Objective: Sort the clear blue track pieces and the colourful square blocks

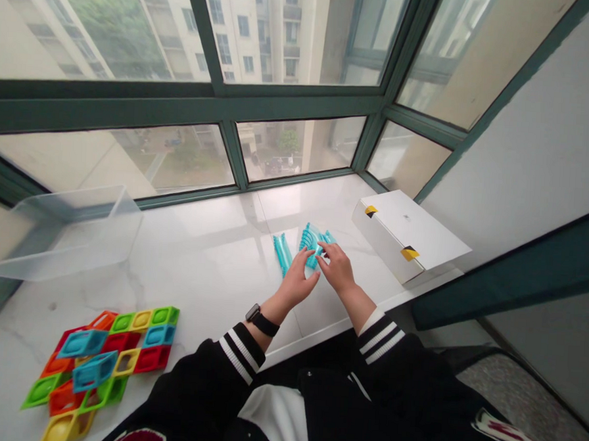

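Both my hands rest on a white marble windowsill [208,255] over some teal plastic track pieces. My left hand [299,280] has its fingers together, pressing on a curved teal piece [309,238]. My right hand [337,266] pinches the same cluster of teal pieces from the right. A straight teal ribbed piece [281,253] lies free just left of my left hand. A black watch sits on my left wrist.
A white cardboard box [407,236] with yellow tape lies to the right. A clear plastic tub [61,231] stands at the far left. A flat patchwork of colourful square tiles [102,358] lies near the front left edge. Windows run along the sill's far side.
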Demonstrator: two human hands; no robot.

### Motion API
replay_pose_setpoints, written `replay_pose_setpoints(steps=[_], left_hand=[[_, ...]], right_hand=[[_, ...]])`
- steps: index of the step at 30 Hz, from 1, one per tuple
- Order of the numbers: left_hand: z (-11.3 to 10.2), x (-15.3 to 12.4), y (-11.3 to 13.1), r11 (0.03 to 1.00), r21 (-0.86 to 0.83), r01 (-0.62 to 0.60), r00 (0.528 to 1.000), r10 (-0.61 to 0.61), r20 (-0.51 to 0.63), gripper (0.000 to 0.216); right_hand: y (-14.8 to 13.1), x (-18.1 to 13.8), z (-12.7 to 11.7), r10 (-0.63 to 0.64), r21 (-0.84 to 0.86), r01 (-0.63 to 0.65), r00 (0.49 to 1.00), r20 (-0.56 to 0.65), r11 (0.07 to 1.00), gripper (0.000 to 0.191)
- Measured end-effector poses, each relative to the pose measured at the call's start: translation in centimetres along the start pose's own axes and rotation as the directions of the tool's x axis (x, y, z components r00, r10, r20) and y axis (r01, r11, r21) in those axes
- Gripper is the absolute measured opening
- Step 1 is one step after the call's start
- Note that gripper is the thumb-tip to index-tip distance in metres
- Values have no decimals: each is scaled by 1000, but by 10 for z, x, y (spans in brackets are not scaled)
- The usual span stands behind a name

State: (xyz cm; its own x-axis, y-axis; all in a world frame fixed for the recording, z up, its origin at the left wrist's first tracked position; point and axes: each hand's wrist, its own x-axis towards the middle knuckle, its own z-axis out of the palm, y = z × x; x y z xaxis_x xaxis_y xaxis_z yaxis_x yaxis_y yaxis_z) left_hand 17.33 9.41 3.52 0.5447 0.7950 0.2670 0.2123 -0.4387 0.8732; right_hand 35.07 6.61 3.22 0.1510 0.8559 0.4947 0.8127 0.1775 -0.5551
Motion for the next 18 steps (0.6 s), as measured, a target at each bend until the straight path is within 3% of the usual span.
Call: replay_pose_setpoints(steps=[5, 8, 10, 13, 18], left_hand=[[-38, -31, 24, 984, -171, -53, 998, 55, 9, 51], [-74, -69, 24, 985, -167, 29, 999, -27, 18, 40], [-94, -104, 10, 985, -109, 137, 990, -134, 35, 37], [-113, -162, -22, 957, -6, 290, 957, -290, -26, 36], [-115, -232, -53, 919, -30, 392, 898, -390, -205, 38]], right_hand=[[9, -10, -2, 38, -42, -38, 999, 7, 998, 49], [26, -19, -5, 73, -54, -75, 997, -37, 996, 54], [44, -25, -6, 79, -102, -92, 990, -117, 991, 53], [73, -33, -3, 152, -153, -184, 968, -199, 971, 59], [99, -39, 15, 441, -183, -451, 892, -93, 874, 76]])
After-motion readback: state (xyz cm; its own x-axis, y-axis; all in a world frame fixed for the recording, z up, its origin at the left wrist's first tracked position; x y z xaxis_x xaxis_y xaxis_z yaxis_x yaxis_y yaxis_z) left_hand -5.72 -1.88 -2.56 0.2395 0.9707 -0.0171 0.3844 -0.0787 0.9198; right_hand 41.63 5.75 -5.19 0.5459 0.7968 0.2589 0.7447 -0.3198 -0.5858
